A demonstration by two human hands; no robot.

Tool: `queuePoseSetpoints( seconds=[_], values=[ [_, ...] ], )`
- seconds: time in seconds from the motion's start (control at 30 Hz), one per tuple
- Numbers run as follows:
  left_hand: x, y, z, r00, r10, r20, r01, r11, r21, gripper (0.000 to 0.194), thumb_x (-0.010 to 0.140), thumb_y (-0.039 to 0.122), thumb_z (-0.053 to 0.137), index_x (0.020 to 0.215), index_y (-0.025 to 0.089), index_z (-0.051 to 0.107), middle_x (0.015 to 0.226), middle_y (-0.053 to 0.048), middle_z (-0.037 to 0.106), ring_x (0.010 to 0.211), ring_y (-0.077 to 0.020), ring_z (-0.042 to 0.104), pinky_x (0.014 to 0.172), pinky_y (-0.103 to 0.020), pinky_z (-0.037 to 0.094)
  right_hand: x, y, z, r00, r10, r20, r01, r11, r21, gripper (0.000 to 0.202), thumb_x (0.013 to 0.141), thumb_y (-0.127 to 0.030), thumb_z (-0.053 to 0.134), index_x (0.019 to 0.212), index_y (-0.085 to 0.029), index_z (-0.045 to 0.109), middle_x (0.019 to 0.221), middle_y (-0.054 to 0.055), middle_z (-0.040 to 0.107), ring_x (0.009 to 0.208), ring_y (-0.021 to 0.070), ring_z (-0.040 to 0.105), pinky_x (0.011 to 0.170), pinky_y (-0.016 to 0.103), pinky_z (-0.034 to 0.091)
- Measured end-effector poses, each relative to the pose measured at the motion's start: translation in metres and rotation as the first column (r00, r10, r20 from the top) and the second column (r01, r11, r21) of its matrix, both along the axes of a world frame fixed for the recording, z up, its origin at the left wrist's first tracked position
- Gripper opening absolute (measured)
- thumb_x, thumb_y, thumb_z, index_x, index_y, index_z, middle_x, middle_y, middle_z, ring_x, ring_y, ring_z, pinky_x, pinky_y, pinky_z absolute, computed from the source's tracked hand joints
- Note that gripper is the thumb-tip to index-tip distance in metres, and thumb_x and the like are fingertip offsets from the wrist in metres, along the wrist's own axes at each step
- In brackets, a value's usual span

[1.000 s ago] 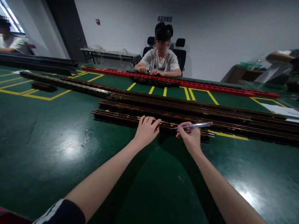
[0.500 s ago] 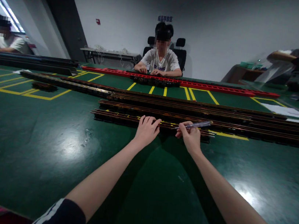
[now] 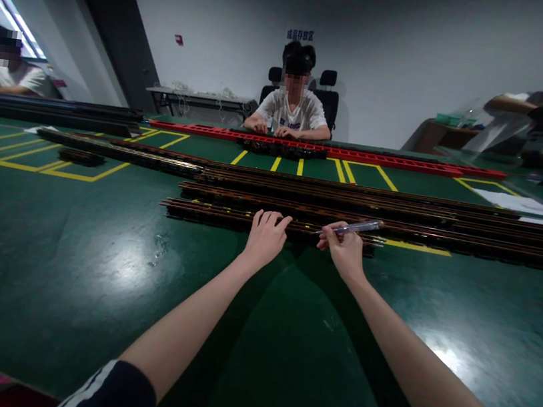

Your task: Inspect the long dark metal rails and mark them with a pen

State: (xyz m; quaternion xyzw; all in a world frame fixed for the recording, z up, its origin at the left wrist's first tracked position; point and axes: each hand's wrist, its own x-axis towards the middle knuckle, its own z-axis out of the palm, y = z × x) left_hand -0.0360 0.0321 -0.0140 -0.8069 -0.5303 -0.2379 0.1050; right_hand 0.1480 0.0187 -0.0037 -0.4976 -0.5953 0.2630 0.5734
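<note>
A bundle of long dark strips with coppery edges (image 3: 209,214) lies crosswise on the green table, nearest me. My left hand (image 3: 267,235) is over its middle, fingers bent across the strips and slightly apart, gripping it from above. In a pen-like pinch, my right hand (image 3: 346,249) holds a slim screwdriver with a clear purplish handle (image 3: 360,227). Its handle points up to the right, and the thin shaft slants down left toward the strips. Whether the tip touches them I cannot tell. The undersides of my left fingers are hidden.
Behind the bundle lie longer dark strips (image 3: 402,208). A red slotted rail (image 3: 399,161) runs along the far side of the green table (image 3: 61,295). A person (image 3: 292,112) sits opposite; others are at left and right. White paper (image 3: 519,202) lies at right.
The near bundle has slid slightly to the left. My left hand has shifted a little with it, and my right hand and the screwdriver have also moved slightly left.
</note>
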Motion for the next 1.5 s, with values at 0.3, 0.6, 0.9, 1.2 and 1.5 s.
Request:
queuePoseSetpoints(
  seconds=[0.3, 0.6, 0.9, 1.2, 1.5],
  values=[
    [-0.0005, 0.0003, 0.0001, 1.000, 0.007, -0.007, -0.007, 1.000, -0.006, 0.041, 0.088, 0.012, 0.040, 0.124, 0.019, 0.058, 0.118, -0.010, 0.063, 0.117, -0.0240, 0.053, 0.110, -0.049, 0.031, -0.0007, -0.0006, 0.0022, 1.000, -0.018, 0.004, 0.018, 1.000, -0.023, 0.051, 0.070, -0.070, 0.059, 0.070, -0.019, 0.054, 0.052, 0.000, 0.057, 0.041, 0.0138, 0.057, 0.040, 0.025, 0.047],
    [-0.0008, 0.0000, 0.0017, 0.999, 0.033, -0.007, -0.033, 0.999, -0.020, 0.041, 0.088, 0.010, 0.039, 0.123, 0.018, 0.058, 0.119, -0.010, 0.063, 0.118, -0.0244, 0.053, 0.111, -0.049, 0.031, 0.0010, -0.0006, -0.0002, 1.000, -0.001, -0.014, 0.001, 1.000, -0.010, 0.047, 0.073, -0.066, 0.060, 0.072, -0.019, 0.054, 0.055, 0.000, 0.059, 0.045, 0.0140, 0.059, 0.043, 0.024, 0.049],
    [-0.0010, 0.0000, 0.0010, 0.999, 0.047, -0.016, -0.047, 0.999, -0.003, 0.042, 0.086, 0.007, 0.038, 0.122, 0.018, 0.058, 0.119, -0.010, 0.063, 0.117, -0.0246, 0.053, 0.111, -0.049, 0.031, -0.0004, -0.0016, 0.0007, 1.000, -0.018, -0.016, 0.018, 1.000, -0.018, 0.047, 0.071, -0.067, 0.061, 0.073, -0.020, 0.053, 0.056, 0.001, 0.060, 0.046, 0.0153, 0.061, 0.043, 0.026, 0.051],
    [-0.0008, 0.0001, 0.0013, 0.998, 0.067, -0.005, -0.067, 0.998, 0.012, 0.044, 0.084, 0.006, 0.038, 0.120, 0.020, 0.060, 0.118, -0.009, 0.064, 0.117, -0.0254, 0.053, 0.109, -0.048, 0.032, -0.0015, -0.0027, 0.0013, 0.998, -0.051, -0.045, 0.050, 0.999, -0.009, 0.047, 0.072, -0.066, 0.061, 0.073, -0.020, 0.053, 0.055, 0.001, 0.061, 0.044, 0.0153, 0.061, 0.043, 0.026, 0.052],
    [-0.0005, 0.0000, 0.0017, 0.998, 0.065, -0.008, -0.065, 0.998, -0.005, 0.045, 0.084, 0.005, 0.038, 0.121, 0.018, 0.059, 0.118, -0.010, 0.064, 0.117, -0.0251, 0.053, 0.110, -0.048, 0.032, 0.0003, -0.0033, 0.0005, 0.992, -0.116, -0.054, 0.116, 0.993, 0.003, 0.040, 0.076, -0.060, 0.059, 0.072, -0.021, 0.050, 0.054, -0.001, 0.058, 0.042, 0.0140, 0.058, 0.041, 0.025, 0.049]
  ],
)
